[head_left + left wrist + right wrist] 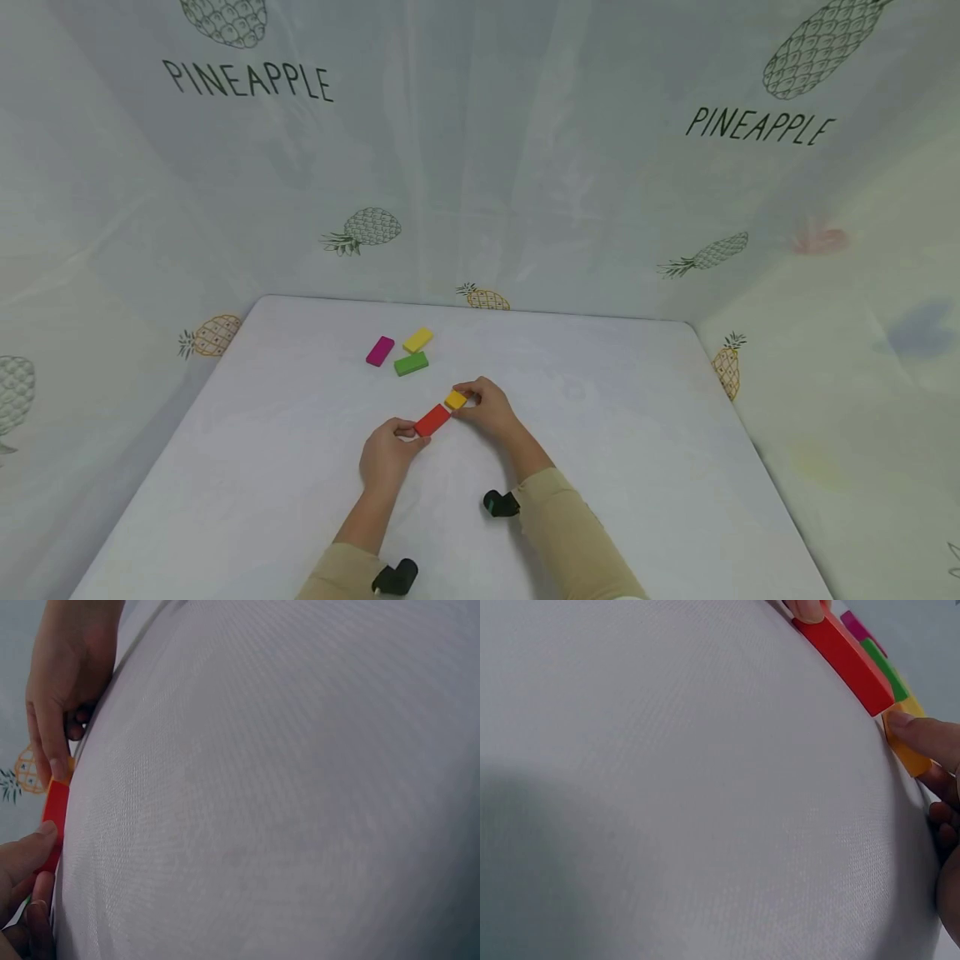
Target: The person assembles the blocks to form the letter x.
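A red rectangular block (432, 420) lies slantwise on the white table, pinched at its near end by my left hand (388, 458). Just beyond its far end is an orange-yellow block (455, 400), which my right hand (489, 408) holds between thumb and fingers. The two blocks sit end to end; whether they touch, I cannot tell. In the right wrist view the red block (846, 664) stands close to the orange-yellow block (907, 746), with the right thumb on the latter. The left wrist view shows the left thumb pressed on the red block (55, 814).
Farther back on the table (600, 400) lie a magenta block (380, 351), a yellow block (417, 340) and a green block (411, 364), grouped left of centre. A cloth printed with pineapples (480, 150) hangs behind the table. Dark devices (500, 503) are worn at both wrists.
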### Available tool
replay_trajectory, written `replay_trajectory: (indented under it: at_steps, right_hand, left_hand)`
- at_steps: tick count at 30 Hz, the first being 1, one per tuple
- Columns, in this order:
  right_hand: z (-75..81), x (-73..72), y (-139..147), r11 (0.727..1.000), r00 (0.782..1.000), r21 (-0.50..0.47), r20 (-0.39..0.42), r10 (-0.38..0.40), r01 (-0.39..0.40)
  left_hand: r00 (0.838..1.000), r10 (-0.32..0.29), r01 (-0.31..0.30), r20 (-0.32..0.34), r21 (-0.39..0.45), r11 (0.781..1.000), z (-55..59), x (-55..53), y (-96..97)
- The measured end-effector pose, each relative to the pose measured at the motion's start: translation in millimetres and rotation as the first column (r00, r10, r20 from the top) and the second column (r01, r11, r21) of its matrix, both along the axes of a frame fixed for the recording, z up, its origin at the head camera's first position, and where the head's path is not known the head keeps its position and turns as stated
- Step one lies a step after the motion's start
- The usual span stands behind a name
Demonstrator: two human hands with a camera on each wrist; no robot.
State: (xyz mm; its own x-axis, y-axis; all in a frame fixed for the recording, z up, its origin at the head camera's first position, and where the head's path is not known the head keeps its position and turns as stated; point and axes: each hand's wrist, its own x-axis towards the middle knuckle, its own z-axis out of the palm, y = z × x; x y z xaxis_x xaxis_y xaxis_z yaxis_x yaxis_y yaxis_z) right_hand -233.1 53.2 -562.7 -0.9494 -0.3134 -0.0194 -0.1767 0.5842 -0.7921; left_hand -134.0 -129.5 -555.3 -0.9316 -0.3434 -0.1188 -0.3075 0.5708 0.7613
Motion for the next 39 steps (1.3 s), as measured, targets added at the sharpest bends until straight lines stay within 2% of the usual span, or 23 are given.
replay_trajectory:
  at_steps: [14, 25, 39]
  right_hand:
    - [6.9, 0.3, 7.5, 0.998, 0.999, -0.047, 0.024, 0.040, -0.039]
    - [7.7, -0.4, 13.2, 0.996, 0.998, -0.093, 0.059, 0.025, -0.020]
    - [1.3, -4.6, 13.5, 0.994, 0.999, -0.097, 0.020, 0.046, -0.044]
  left_hand:
    - [1.000, 0.001, -0.001, 0.018, -0.012, 1.000, 1.2, -0.1, 0.1]
    - [1.000, 0.003, -0.003, 0.017, -0.011, 1.000, 1.8, -0.8, 0.1]
    - [1.000, 0.003, -0.002, 0.013, -0.020, 1.000, 1.5, -1.5, 0.3]
